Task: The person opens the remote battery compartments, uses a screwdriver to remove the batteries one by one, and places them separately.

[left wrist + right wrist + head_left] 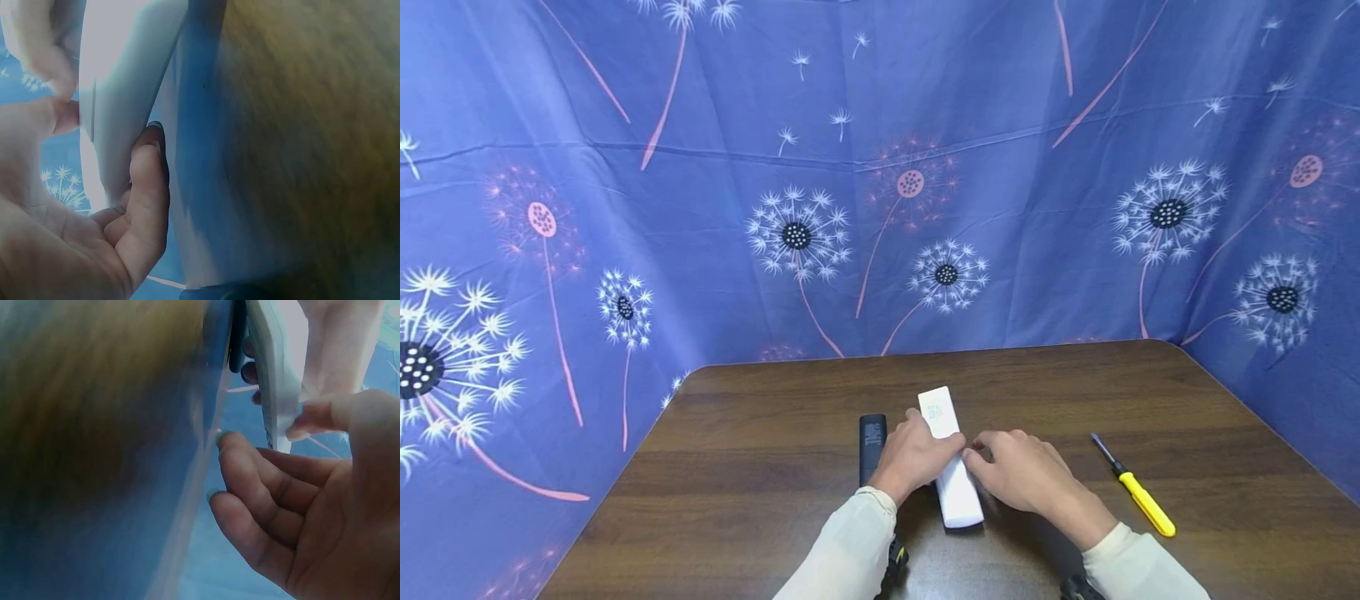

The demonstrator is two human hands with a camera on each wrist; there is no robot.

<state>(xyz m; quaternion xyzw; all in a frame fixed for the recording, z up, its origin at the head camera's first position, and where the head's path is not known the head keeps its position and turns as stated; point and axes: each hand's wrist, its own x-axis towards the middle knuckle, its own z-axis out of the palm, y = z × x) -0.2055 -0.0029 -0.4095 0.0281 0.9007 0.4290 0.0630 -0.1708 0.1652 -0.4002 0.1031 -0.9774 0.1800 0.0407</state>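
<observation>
A long white handset (958, 496) sits just right of the lower centre of the frame, its top tipped slightly left, with a faint greenish print (935, 411) near its far end. The left hand (916, 450) grips it across the middle: thumb along one edge, fingers curled round the other and under the table-facing side, as the left wrist view shows. That hold seems meant to steady the body and keep it raised from the wood where the fingers pass beneath, leaving both ends uncovered.

The right hand (1022, 471) comes in from the right, fingers bent, thumb tip at the handset's edge close to the left thumb. Whether it pinches the edge or only touches it cannot be told; the left hand appears to bear the weight, freeing this one for finer work.

Just left of the left hand, partly hidden by it, a black slab with small print (873, 442) lies on the table (737, 467), apparently set aside. A yellow-handled screwdriver (1133, 487) lies at lower right, well apart from the handset, touched by neither hand yet within easy reach of the right. Beyond, blue dandelion-patterned cloth (700, 208) fills the upper frame, probably hung as a backdrop.
</observation>
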